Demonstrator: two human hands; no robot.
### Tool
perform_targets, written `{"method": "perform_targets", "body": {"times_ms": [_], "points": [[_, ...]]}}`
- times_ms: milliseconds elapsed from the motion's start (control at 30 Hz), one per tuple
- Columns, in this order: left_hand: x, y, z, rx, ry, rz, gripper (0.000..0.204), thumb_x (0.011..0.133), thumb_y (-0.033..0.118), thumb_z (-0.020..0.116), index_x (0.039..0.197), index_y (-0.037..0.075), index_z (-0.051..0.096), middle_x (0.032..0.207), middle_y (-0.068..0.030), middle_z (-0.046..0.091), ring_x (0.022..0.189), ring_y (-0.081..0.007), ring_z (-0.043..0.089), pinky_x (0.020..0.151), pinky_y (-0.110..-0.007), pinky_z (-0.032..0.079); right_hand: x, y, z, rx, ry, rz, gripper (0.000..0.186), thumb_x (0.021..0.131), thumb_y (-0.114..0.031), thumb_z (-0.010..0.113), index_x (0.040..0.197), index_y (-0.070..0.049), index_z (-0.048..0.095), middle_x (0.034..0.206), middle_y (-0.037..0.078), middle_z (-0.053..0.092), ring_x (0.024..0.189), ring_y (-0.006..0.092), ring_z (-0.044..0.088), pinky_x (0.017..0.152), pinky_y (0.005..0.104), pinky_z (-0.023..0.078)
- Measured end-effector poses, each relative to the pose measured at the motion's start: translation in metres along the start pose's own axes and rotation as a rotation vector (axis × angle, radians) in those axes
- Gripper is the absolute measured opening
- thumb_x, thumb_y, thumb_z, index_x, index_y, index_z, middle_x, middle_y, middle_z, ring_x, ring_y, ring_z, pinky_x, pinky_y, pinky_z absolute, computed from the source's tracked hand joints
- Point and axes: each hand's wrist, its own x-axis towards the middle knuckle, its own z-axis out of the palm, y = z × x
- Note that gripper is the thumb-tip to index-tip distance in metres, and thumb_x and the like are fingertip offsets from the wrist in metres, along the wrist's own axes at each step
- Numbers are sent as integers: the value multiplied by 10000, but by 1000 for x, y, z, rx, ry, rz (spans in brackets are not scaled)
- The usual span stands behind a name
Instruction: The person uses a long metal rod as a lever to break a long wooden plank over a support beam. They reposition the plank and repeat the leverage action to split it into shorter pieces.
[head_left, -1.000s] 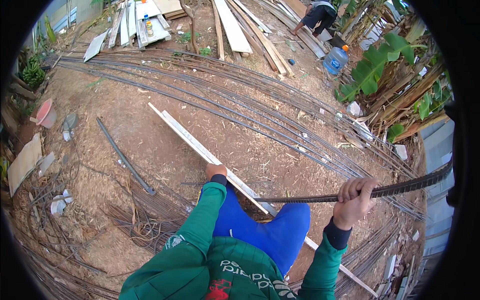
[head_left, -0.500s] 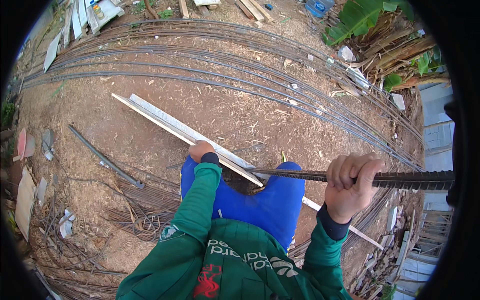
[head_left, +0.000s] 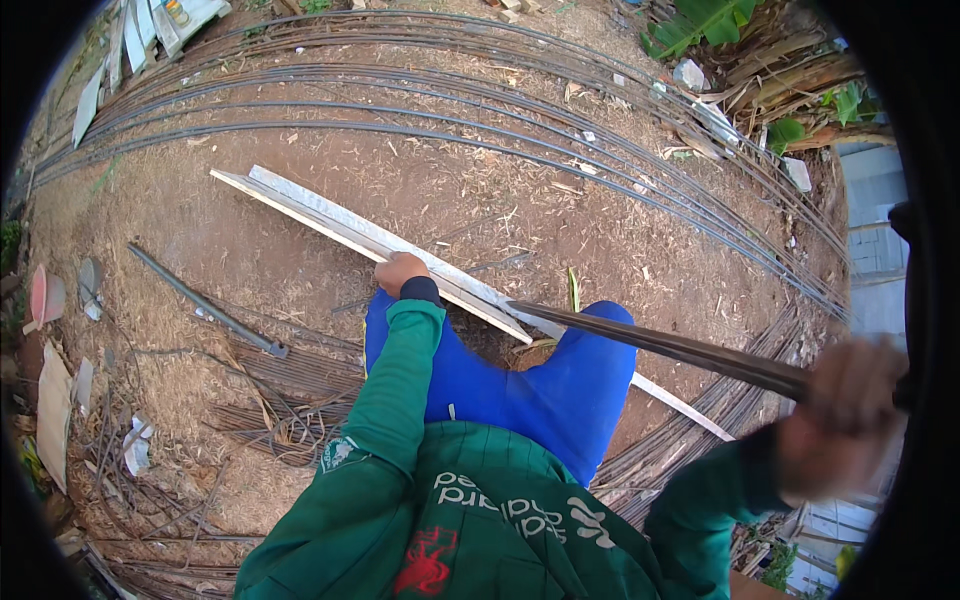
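Note:
Two narrow wooden boards lie slanted together in front of my knees. My left hand (head_left: 403, 274) is closed on the upper edge of the nearer board (head_left: 330, 232), and the greyish farther board (head_left: 375, 238) lies along it. A long dark steel bar, ribbed like rebar (head_left: 680, 347), reaches from the boards' right part across my right thigh. Its thin end meets the farther board or lies just over it; I cannot tell which. Far out at the right, my right hand (head_left: 850, 415), smeared by motion, is wrapped round the bar.
Long steel rods (head_left: 400, 131) curve across the ground beyond the boards. A dark pipe (head_left: 205, 300) and piled thin rods (head_left: 310, 375) are on the left, near a reddish bucket (head_left: 46, 298). Banana leaves (head_left: 700, 25) stand at far right; a thin pale strip (head_left: 680, 405) lies beside my right leg.
My right hand has moved outward to the right and down, swinging the bar into a steeper slant. My left hand stays on the board. The whole view has shifted slightly.

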Motion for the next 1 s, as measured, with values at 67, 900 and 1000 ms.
{"method": "perform_targets", "body": {"times_ms": [67, 900, 1000], "points": [[-4, 6, 4, -28, -17, -8, 331, 912, 212, 563, 960, -104, 652, 993, -333, 657, 975, -494, 628, 861, -525, 508, -40, 82, 11, -81, 252, -1, 349, 1035, -329, 452, 837, -50, 520, 571, 46, 421, 457, 129, 393, 424, 283, 359], [-49, 25, 36, -79, -6, -182, 462, 996, 263, 524, 1258, -116, 488, 1087, -312, 629, 966, -446, 643, 830, -494, 528, 9, 170, 0, -191, 547, -27, 358, 1008, -309, 561, 751, -108, 414, 502, -34, 320, 371, 41, 257, 326, 222, 199], [-59, 26, 33, 48, 112, -84, 392, 1000, 282, 522, 1111, -87, 592, 1006, -297, 667, 935, -447, 661, 776, -499, 524, 18, 177, -8, -161, 461, -20, 351, 1003, -307, 572, 756, -105, 426, 521, -35, 356, 376, 41, 275, 325, 224, 202]]}}
